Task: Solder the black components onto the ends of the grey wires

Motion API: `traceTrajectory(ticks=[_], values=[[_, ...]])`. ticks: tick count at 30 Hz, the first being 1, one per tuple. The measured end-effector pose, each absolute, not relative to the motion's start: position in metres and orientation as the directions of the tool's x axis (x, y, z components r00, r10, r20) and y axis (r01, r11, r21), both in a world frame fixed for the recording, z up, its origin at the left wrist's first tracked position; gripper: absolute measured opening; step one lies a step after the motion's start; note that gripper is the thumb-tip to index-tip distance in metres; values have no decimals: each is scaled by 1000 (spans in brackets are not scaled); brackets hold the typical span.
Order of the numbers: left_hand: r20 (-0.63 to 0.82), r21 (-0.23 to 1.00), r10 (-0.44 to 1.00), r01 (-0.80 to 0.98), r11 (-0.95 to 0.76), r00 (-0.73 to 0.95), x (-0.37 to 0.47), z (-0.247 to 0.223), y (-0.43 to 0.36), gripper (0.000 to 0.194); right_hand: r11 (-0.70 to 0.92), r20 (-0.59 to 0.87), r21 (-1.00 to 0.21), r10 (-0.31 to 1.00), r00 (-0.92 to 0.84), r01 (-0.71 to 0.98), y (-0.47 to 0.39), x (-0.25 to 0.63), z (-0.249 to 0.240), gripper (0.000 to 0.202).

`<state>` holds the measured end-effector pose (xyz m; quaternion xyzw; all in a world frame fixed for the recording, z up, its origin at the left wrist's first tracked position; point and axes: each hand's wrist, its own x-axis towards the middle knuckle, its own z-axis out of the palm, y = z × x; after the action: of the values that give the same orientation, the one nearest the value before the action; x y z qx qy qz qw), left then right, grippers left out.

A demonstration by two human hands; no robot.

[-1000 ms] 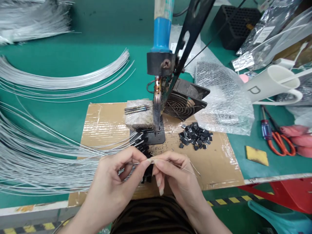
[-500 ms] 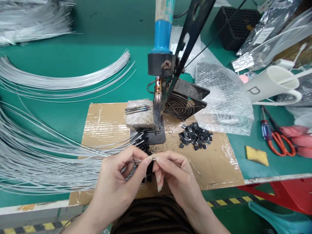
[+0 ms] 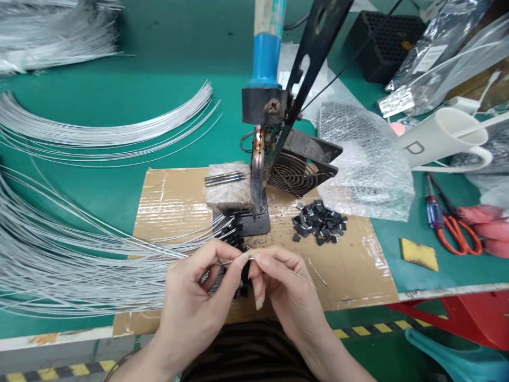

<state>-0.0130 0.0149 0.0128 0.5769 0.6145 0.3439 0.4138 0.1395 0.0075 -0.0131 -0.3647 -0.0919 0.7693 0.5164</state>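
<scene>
My left hand (image 3: 201,302) and my right hand (image 3: 286,292) meet above the cardboard, fingertips almost touching. Between thumb and index finger, my left hand pinches a thin grey wire. My right hand also has its thumb and index finger closed on thin wire (image 3: 303,278), which trails off to the lower right. Whether it is one wire or two is hidden by the fingertips. Just behind them lie black connector pieces on the ends of a bundle of grey wires (image 3: 91,278). The soldering iron (image 3: 265,61), held tip down in a stand, is beyond my hands.
A pile of small black pieces (image 3: 318,220) lies on the cardboard (image 3: 358,265). A fan (image 3: 302,162) stands behind the iron tip. Further right are bubble wrap (image 3: 366,170), a white mug (image 3: 441,138), a yellow sponge (image 3: 419,254) and orange-handled scissors (image 3: 459,236).
Both hands stay pinched in the same place. My left hand and forearm have shifted very slightly to the right; nothing else has visibly moved.
</scene>
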Motion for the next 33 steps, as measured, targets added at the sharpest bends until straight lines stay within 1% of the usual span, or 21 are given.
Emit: traceTrajectory(ticks=[3, 11, 15, 18, 21, 26, 33], values=[[-109, 889, 992, 453, 66, 70, -13, 11, 14, 22, -445, -485, -506, 855, -184, -739, 8, 137, -12, 9], [-119, 917, 992, 389, 91, 49, -9, 8, 13, 15, -444, -477, -528, 860, -180, -724, 7, 137, -9, 12], [-88, 915, 996, 397, 76, 12, -10, 12, 15, 11, -399, -433, -583, 890, -145, -708, 7, 139, -9, 17], [-55, 905, 998, 422, 50, 1, -10, 13, 15, 10, -379, -414, -646, 903, -112, -663, 5, 140, -11, 12], [-21, 899, 1000, 437, 16, 7, -10, 13, 14, 10, -369, -400, -685, 911, -99, -628, 3, 140, -13, 9], [21, 906, 999, 421, -31, 28, -8, 14, 15, 11, -356, -392, -712, 917, -78, -605, 4, 140, -13, 9], [27, 900, 999, 434, -41, 39, -9, 16, 15, 11, -350, -389, -729, 919, -64, -588, 3, 141, -12, 10]])
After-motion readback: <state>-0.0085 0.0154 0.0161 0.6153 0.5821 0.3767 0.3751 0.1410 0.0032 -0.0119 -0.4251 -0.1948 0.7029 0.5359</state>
